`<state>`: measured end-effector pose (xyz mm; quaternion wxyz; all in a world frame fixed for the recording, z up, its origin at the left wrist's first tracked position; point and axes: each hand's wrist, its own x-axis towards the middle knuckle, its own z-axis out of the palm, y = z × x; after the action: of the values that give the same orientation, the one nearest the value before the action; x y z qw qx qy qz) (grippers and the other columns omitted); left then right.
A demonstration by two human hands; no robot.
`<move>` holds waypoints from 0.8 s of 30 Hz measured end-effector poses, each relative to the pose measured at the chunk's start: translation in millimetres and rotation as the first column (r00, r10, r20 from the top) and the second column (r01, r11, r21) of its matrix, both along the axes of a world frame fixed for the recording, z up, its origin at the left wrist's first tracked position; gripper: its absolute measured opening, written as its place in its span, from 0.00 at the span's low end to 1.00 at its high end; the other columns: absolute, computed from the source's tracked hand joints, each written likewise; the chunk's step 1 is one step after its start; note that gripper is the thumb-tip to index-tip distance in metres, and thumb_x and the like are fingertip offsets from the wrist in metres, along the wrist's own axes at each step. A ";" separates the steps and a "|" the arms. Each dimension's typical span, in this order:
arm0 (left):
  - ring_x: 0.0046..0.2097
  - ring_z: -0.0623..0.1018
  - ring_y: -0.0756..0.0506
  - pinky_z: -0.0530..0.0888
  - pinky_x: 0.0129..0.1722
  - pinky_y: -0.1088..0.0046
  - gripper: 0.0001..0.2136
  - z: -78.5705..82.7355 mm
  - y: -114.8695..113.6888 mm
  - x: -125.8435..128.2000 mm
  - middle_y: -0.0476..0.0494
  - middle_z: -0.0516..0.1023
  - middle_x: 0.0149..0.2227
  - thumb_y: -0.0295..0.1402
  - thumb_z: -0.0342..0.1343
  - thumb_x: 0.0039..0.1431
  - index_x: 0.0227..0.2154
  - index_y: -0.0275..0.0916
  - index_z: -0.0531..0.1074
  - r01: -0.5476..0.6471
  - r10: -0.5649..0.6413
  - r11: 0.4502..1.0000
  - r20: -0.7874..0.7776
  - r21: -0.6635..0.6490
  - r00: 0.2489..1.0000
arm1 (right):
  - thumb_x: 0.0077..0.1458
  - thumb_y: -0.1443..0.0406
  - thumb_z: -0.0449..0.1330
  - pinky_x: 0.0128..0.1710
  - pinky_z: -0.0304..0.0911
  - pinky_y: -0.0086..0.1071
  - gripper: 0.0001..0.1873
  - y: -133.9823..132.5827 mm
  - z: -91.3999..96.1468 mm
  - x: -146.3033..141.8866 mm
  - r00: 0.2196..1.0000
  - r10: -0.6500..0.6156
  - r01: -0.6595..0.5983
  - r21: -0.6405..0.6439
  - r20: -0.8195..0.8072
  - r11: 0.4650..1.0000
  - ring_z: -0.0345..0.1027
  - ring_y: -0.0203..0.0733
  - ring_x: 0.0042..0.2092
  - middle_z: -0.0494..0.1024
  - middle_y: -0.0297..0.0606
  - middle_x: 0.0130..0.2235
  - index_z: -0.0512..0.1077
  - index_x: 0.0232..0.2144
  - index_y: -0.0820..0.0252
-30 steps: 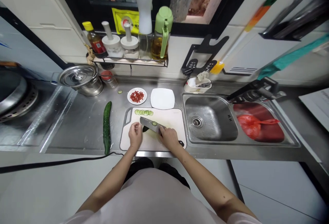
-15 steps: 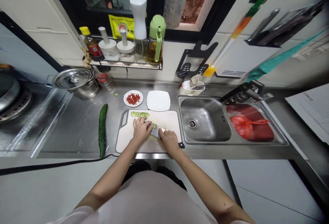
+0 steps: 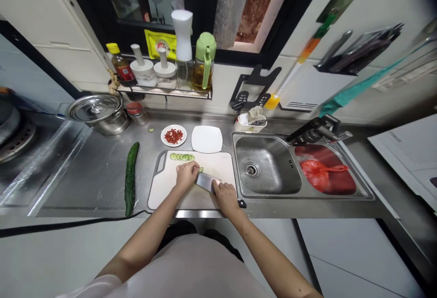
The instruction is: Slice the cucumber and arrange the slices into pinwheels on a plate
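While the right hand [image 3: 225,195] is closed around a knife [image 3: 205,181] over the cutting board [image 3: 170,188], the left hand [image 3: 186,175] is half curled at the blade's tip, its fingertips at a loose cucumber slice [image 3: 201,169]; whether they pinch it cannot be told. Any piece beneath that hand is hidden. Progress appears partial: one row of slices [image 3: 182,157] lies cut along the board's far edge, and a whole cucumber [image 3: 131,177], left of the board, is uncut.

Containers, relative to the board:
- Right: sink [image 3: 269,194], with a red bag [image 3: 316,175] in its farther basin.
- Just beyond: round plate [image 3: 164,141] of chopped red pieces [image 3: 174,136], then a white square plate [image 3: 206,138].
- Beyond, to the left: red-lidded jar [image 3: 138,115], contents unclear, and a lidded pot [image 3: 112,125], contents hidden.
- Farthest, above: rack [image 3: 164,91] bearing a green-topped bottle [image 3: 200,77] of amber liquid.
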<state>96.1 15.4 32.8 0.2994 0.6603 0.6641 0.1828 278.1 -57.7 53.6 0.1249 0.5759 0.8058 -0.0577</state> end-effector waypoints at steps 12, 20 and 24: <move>0.45 0.75 0.43 0.60 0.49 0.64 0.10 -25.1 46.3 1.1 0.46 0.80 0.38 0.29 0.50 0.59 0.40 0.44 0.73 -0.141 0.138 0.989 -0.079 -0.033 0.987 | 0.61 0.60 0.56 0.40 0.54 0.35 0.22 -7.4 -14.2 19.8 0.999 -0.046 0.046 0.042 -0.005 0.998 0.70 0.46 0.43 0.77 0.44 0.38 0.64 0.55 0.61; 0.47 0.73 0.42 0.58 0.50 0.62 0.13 -34.5 61.2 -9.9 0.44 0.79 0.38 0.28 0.49 0.60 0.45 0.45 0.72 -0.108 0.111 0.994 -0.153 0.027 0.982 | 0.60 0.60 0.58 0.39 0.54 0.34 0.21 -5.4 -13.2 21.3 0.997 -0.074 0.074 0.043 -0.009 0.996 0.70 0.46 0.42 0.77 0.42 0.37 0.65 0.54 0.60; 0.48 0.71 0.40 0.58 0.48 0.62 0.10 -35.8 60.5 -11.2 0.43 0.78 0.41 0.30 0.51 0.59 0.42 0.44 0.73 -0.080 0.091 0.995 -0.192 0.065 0.977 | 0.60 0.60 0.58 0.39 0.54 0.34 0.21 -3.7 -13.4 20.3 0.997 -0.073 0.073 0.042 -0.009 0.996 0.70 0.46 0.42 0.78 0.42 0.37 0.66 0.53 0.60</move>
<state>84.9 75.9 -3.0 0.2060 0.6540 0.7125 0.1487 298.4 -61.4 40.3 0.1075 0.6071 0.7859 -0.0476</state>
